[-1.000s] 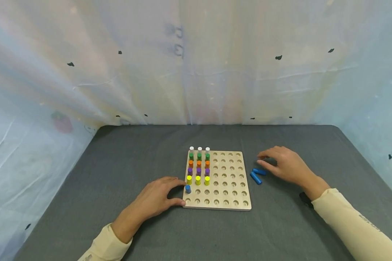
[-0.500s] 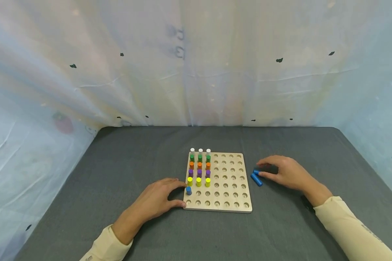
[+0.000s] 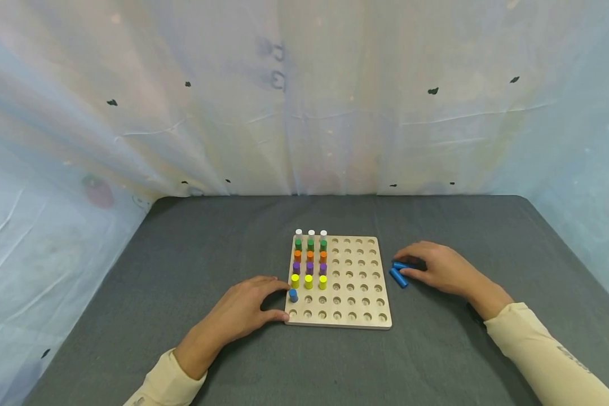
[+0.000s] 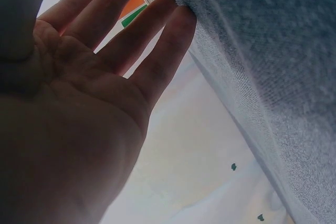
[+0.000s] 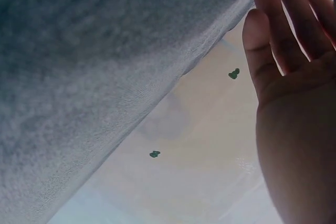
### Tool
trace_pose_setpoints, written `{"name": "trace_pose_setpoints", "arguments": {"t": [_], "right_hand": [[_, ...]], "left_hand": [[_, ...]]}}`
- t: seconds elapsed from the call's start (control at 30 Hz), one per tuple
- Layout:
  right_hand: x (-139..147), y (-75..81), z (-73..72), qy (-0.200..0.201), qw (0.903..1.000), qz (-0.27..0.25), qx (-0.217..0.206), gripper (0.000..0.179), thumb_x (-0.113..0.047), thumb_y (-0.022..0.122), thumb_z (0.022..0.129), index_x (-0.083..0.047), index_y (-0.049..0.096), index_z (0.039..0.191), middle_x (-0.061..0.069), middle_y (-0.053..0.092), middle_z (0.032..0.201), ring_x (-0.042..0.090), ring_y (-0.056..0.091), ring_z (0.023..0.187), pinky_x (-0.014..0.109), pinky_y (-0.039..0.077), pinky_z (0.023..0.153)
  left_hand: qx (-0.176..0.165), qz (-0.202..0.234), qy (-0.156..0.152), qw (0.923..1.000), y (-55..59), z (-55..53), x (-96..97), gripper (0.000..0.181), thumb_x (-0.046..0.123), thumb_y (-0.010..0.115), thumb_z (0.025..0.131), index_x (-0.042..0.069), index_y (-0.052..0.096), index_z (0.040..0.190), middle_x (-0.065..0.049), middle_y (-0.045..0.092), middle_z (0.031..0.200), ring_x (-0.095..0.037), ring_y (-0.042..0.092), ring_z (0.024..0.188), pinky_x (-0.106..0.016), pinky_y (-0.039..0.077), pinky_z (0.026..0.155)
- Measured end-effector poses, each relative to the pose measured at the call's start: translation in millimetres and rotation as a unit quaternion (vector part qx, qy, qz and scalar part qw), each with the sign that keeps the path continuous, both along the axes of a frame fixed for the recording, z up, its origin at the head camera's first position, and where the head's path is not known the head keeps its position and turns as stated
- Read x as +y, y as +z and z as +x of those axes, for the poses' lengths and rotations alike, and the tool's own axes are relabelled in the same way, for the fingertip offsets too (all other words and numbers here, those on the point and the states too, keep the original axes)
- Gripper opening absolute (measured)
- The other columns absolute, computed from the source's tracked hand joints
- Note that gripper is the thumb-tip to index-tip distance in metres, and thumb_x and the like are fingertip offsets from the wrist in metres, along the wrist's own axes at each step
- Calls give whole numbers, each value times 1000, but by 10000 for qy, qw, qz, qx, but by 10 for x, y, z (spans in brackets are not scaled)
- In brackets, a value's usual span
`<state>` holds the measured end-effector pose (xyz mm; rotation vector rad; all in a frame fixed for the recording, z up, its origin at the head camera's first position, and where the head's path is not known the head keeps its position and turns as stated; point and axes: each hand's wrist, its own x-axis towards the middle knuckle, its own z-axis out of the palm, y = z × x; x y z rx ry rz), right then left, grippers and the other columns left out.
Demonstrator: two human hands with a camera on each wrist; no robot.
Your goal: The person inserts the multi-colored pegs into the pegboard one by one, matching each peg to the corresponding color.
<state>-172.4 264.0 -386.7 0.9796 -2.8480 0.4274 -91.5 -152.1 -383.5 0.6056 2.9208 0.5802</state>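
Observation:
A square wooden pegboard (image 3: 357,321) lies flat on the dark cloth. Short rows of white, green, orange, purple and yellow pegs (image 3: 308,282) fill its left side, and a single blue peg (image 3: 293,296) stands in front of them. My left hand (image 3: 241,304) touches the board's left edge with thumb and index finger. Its other fingers extend fairly straight in the left wrist view. Right of the board, my right hand (image 3: 438,268) pinches a lying blue peg (image 3: 401,265) between thumb and fingers. Another blue peg (image 3: 398,278) lies just in front of it.
Dark grey cloth (image 3: 208,237) covers the table around the board. A pale curtain (image 3: 335,141) with dark marks hangs behind the table's far edge and along both sides. Rows of round holes (image 3: 350,274) occupy the board's right part.
My right hand has come down and its thumb and fingers have closed on the farther blue peg, which has shifted slightly. The left hand has stayed at the board's edge.

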Motion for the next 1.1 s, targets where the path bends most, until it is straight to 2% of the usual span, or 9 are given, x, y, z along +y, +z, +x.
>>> {"name": "trace_pose_setpoints", "arguments": {"t": [0.33, 0.67, 0.93, 1.1], "right_hand": [[5, 21, 5, 156, 9985, -295, 425, 31, -16, 78, 87, -16, 70, 117, -4, 70, 103, 7, 64, 84, 34, 54, 71], [-9, 2, -1, 108, 9952, -469, 857, 31, -7, 77, 86, -14, 69, 115, -2, 68, 104, 14, 68, 90, 39, 56, 74], [2, 27, 8, -352, 9949, -694, 649, 26, -7, 75, 88, -9, 66, 113, 4, 70, 105, 21, 70, 92, 43, 57, 78], [15, 47, 8, -500, 9942, -737, 596, 25, -10, 75, 88, -9, 66, 111, 4, 71, 102, 24, 71, 92, 47, 56, 76]], "left_hand": [[-1, -7, -3, 10000, 8, -2, 10, 56, 47, 80, 79, 25, 67, 128, -2, 66, 132, -24, 60, 125, -50, 50, 101], [-7, -43, -31, 10000, 13, -3, 8, 55, 48, 78, 80, 25, 67, 128, -2, 66, 131, -23, 60, 125, -51, 50, 100], [81, 36, -113, 9999, -3, 1, -10, 55, 47, 79, 80, 24, 67, 128, -1, 66, 131, -22, 61, 124, -50, 50, 99], [116, 52, -144, 9998, -13, -2, -15, 55, 48, 79, 80, 25, 67, 128, 0, 66, 130, -22, 61, 124, -49, 50, 99]]}}
